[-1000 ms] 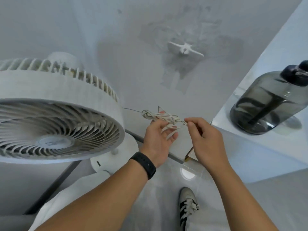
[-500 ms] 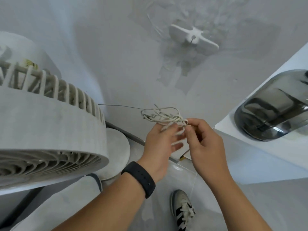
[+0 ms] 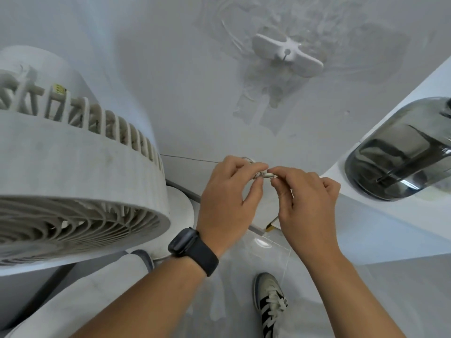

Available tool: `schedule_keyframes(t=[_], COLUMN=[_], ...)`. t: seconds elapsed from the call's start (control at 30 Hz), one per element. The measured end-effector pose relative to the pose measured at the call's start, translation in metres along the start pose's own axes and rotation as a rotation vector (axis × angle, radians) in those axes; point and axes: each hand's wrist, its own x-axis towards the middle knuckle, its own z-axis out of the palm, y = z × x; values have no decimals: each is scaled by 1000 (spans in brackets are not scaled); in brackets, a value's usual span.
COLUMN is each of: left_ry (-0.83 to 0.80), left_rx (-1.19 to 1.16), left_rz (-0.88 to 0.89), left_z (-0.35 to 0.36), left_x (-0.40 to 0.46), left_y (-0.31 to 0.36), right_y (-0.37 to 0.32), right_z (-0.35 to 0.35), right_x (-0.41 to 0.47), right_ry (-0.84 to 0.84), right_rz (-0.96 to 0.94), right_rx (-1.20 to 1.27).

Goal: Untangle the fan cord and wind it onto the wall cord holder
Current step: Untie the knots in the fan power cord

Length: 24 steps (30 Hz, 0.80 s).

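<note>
Both hands meet just in front of the wall, low and centre. The left hand and right hand pinch the knotted cord between fingertips, most of the tangle hidden by fingers. A thin strand runs left toward the fan. The wall cord holder sits well above, bare. A dark jug stands on the right.

Both hands meet mid-frame, the left hand and right hand pinching a knotted white cord between fingertips; the fan sits left, the wall cord holder far above, a smoky jug right
</note>
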Motion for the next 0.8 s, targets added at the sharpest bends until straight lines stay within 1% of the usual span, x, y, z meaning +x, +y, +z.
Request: schedule_keyframes(t=[0.13,0.2,0.37,0.5,0.57,0.67,0.73,0.8], left_ry=[-54,-87,-168,-166,-142,-97,-101,-115], left_rx=[10,-24,-59,-96,-170,-412,-511,-548], left_rz=[0,-39,-85,-133,-206,-402,-470,-500], left_z=[-5,-5,-1,-1,-1,2,3,2], left_x=[1,2,4,6,6,9,11,11], left_y=[-7,-6,-1,3,5,3,1,1], right_y=[6,7,14,13,8,0,-3,-6], right_z=[1,1,-2,-1,-2,-6,-6,-8], right_x=[-3,-6,-8,-6,-5,0,3,5], right_ry=[-109,-168,-220,-234,-239,-232,-207,-211], right_rz=[6,26,61,124,214,403,402,386], right_rx=[158,205,211,282,418,659,656,633])
